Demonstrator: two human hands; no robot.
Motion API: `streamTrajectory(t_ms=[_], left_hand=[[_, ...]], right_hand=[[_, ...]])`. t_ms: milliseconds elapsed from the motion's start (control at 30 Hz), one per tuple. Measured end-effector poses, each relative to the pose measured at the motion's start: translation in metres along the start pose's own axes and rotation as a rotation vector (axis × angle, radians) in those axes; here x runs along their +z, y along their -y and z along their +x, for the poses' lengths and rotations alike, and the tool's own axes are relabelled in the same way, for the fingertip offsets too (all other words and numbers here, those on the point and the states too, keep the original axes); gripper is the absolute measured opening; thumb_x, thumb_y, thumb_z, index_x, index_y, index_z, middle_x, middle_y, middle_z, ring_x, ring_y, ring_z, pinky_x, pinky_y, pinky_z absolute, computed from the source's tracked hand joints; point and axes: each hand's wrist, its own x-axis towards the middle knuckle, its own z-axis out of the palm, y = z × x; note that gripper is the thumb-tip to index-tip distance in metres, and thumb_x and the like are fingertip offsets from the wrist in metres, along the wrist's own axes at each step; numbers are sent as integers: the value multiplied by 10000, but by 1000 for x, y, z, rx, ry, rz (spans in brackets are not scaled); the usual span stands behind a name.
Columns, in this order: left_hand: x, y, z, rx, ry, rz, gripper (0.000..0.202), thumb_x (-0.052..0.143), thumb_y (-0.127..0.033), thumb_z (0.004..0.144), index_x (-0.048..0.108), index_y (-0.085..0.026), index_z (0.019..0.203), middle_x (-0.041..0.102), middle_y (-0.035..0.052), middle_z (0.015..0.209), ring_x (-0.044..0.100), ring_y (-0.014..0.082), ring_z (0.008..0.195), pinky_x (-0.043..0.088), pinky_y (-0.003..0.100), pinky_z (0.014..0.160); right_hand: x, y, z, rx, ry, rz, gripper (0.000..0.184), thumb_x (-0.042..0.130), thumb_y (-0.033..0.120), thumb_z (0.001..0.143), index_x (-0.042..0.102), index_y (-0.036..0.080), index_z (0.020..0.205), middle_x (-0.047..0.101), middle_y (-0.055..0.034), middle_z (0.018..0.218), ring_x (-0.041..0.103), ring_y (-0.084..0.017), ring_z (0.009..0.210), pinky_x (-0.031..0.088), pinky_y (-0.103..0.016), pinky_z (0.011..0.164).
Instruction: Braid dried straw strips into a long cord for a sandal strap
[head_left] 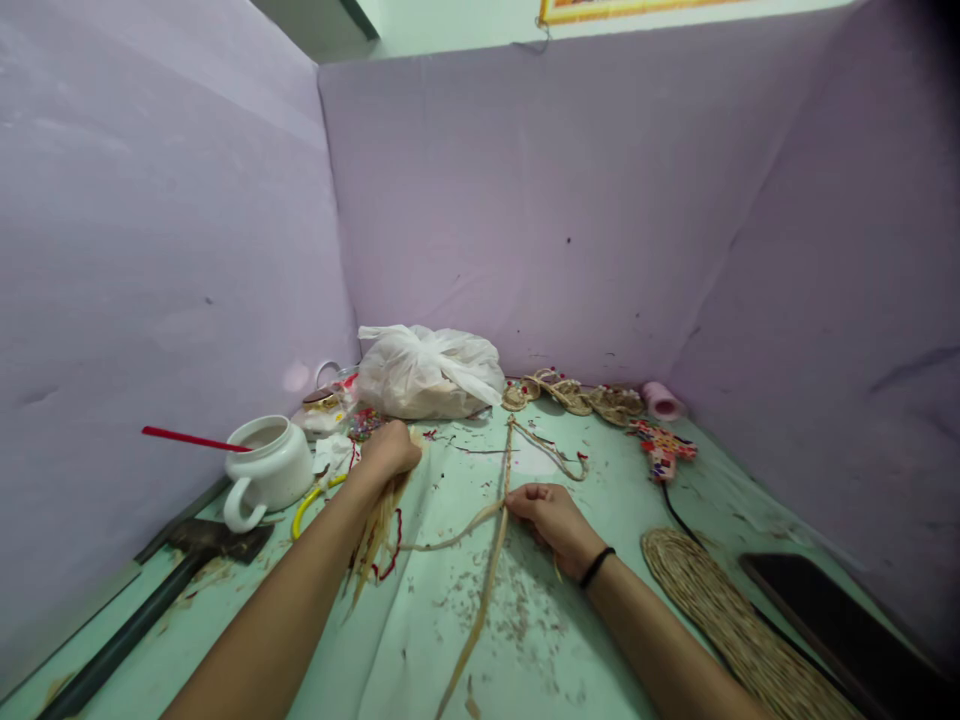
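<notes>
My left hand is closed on a loose bundle of pale straw fibres that trails back along my forearm on the green table. My right hand, with a black band at the wrist, pinches a braided straw cord that runs away from me toward the back of the table. A flat straw strand continues from that pinch toward the near edge. A short red thread lies beside the fibre bundle.
A white mug with a red stick stands at left, a hammer below it. A white plastic bag, small woven straw sandals, a pink spool, a coiled straw mat, a dark phone. Purple cloth walls enclose the table.
</notes>
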Motion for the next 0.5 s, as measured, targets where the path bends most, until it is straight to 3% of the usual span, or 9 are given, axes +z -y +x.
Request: streamTrajectory(t_ms=[300,500], left_hand=[[4,10,8,51,78,-128,81,516,-174,531,583,-130,544,548,55,485,527,164,497,343,229,473],[-17,11,8,89,143,-337,138,510,-252,596,578,-138,634,468,-10,436,446,103,417,314,199,416]], right_hand=[[0,2,0,3,-12,-18,103,541,213,604,512,143,534,344,80,368,222,-30,314,132,-215,364],[-1,4,-1,6,-17,-5,107,552,200,602,507,140,526,368,74,379,225,-27,324,134,-212,364]])
